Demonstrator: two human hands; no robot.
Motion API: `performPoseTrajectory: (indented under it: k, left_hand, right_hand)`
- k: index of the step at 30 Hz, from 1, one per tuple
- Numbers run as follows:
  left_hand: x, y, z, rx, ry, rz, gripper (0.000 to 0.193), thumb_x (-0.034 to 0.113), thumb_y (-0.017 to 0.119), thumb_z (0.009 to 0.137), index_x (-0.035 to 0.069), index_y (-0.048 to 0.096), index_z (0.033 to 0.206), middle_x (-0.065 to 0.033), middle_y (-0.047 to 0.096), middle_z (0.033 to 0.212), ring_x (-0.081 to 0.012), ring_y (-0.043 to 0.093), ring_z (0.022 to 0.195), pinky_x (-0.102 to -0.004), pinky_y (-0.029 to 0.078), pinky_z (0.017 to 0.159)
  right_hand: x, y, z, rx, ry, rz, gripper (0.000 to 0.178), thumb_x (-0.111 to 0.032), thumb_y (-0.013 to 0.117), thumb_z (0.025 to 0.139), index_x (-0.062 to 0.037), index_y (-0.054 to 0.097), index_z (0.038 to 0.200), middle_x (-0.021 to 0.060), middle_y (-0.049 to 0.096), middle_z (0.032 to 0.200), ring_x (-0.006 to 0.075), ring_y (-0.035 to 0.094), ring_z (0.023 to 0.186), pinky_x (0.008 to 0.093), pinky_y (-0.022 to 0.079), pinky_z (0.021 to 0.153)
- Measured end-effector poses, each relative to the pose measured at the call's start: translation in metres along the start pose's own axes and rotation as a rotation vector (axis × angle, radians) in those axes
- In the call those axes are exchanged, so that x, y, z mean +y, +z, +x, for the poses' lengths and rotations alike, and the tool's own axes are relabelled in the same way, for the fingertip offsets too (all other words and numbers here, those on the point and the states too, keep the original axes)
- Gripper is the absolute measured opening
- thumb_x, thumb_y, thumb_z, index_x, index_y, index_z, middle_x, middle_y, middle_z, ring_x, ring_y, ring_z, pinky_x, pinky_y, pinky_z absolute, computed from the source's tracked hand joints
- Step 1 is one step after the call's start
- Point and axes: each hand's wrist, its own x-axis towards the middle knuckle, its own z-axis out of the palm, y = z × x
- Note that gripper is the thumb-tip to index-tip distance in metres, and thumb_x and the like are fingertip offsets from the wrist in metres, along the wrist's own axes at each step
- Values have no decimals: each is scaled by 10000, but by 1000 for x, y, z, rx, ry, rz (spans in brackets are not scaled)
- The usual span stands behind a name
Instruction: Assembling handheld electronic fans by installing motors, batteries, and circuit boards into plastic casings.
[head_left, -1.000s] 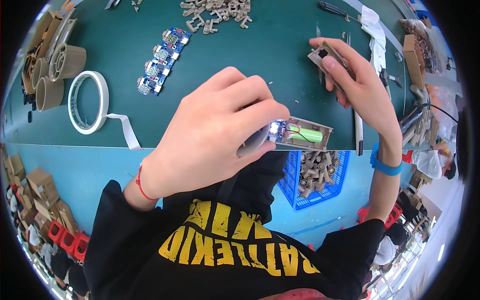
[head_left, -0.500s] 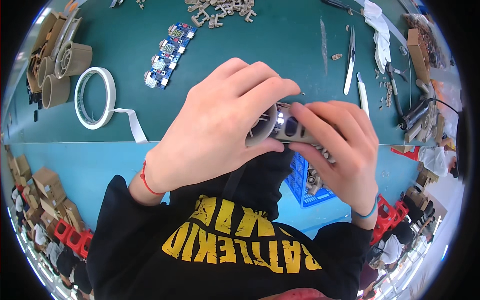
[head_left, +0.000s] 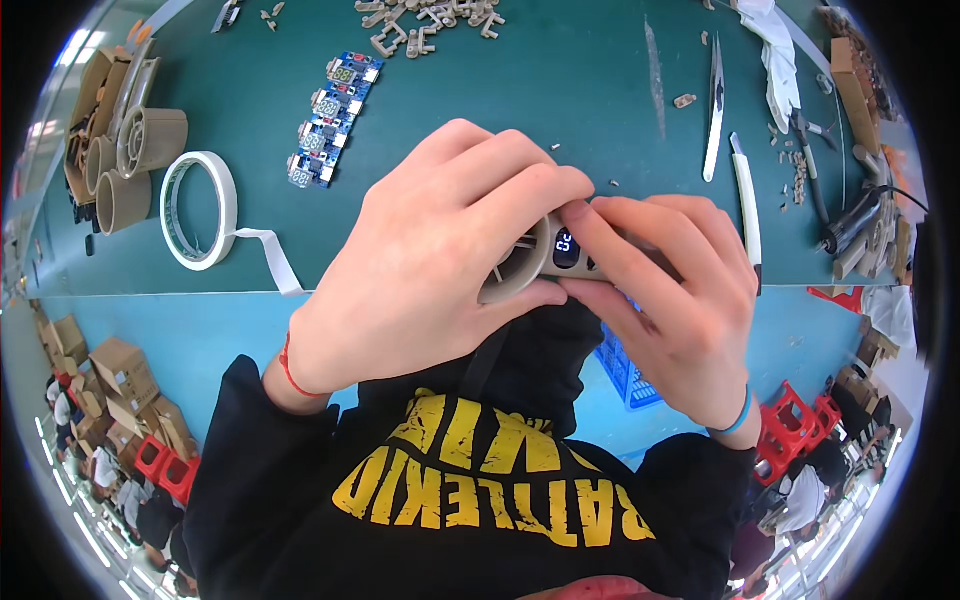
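Between my two hands, just above the near edge of the green table, is a beige plastic housing point(head_left: 518, 278) with a round opening that has ribs inside. A small dark display point(head_left: 566, 248) with lit digits shows in its side. My left hand point(head_left: 420, 245) wraps round the open end, thumb below and fingers over the top. My right hand point(head_left: 685, 275) grips the other end, its index fingertip beside the display and its thumb underneath. The fingers hide much of the housing.
A strip of blue circuit boards point(head_left: 335, 120) and a white tape roll point(head_left: 228, 205) lie left. Beige housings point(head_left: 150, 140) stand farther left. Small beige parts point(head_left: 430, 20) are piled at the back. Tweezers point(head_left: 715, 115) and a white-handled tool point(head_left: 746, 195) lie right. Below is a blue crate point(head_left: 628, 378).
The housing has turned slightly in my hands, and lit digits now show in its window. My right fingers have shifted closer to my left hand. The whole view has moved a little.
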Motion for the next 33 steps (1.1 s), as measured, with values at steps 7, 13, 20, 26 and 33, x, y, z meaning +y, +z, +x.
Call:
performPoseTrajectory:
  k: [7, 13, 20, 26, 33]
  left_hand:
    - [2, -2, 2, -41, -31, 14, 553, 91, 832, 538, 88, 660, 1063, -57, 634, 937, -279, 574, 857, -363, 485, 732]
    - [0, -5, 1, -70, -8, -15, 523, 41, 804, 545, 97, 666, 1046, -51, 626, 912, -269, 573, 857, -361, 478, 729]
    - [-3, -3, 3, -95, 46, -9, 462, 46, 817, 549, 89, 644, 975, -52, 619, 999, -264, 574, 883, -352, 476, 747]
    - [-2, -1, 3, -99, 41, 11, 456, 32, 811, 554, 85, 625, 966, -52, 617, 991, -266, 573, 871, -349, 475, 734]
    - [-6, -4, 2, -114, 80, 21, 437, 69, 810, 563, 82, 625, 958, -50, 617, 993, -269, 575, 868, -348, 479, 722]
  right_hand:
    - [12, -4, 2, -54, 4, 182, 512, -118, 816, 617, -24, 686, 1103, 98, 663, 1027, 268, 621, 910, 334, 501, 782]
    - [29, -25, -5, -446, 468, 674, 480, -254, 726, 837, 4, 598, 1222, 109, 663, 995, 157, 633, 885, 290, 504, 776]
    - [55, -27, 3, -756, 708, 1150, 448, -284, 659, 928, 34, 574, 1232, 37, 642, 889, 53, 600, 741, 173, 492, 626]
    - [55, -26, 3, -741, 731, 1071, 439, -315, 659, 928, 34, 590, 1186, 38, 644, 859, 61, 612, 703, 197, 502, 607]
    - [39, -25, 1, -710, 780, 1020, 314, -309, 655, 930, -3, 607, 983, 9, 624, 707, 52, 556, 570, 207, 423, 496]
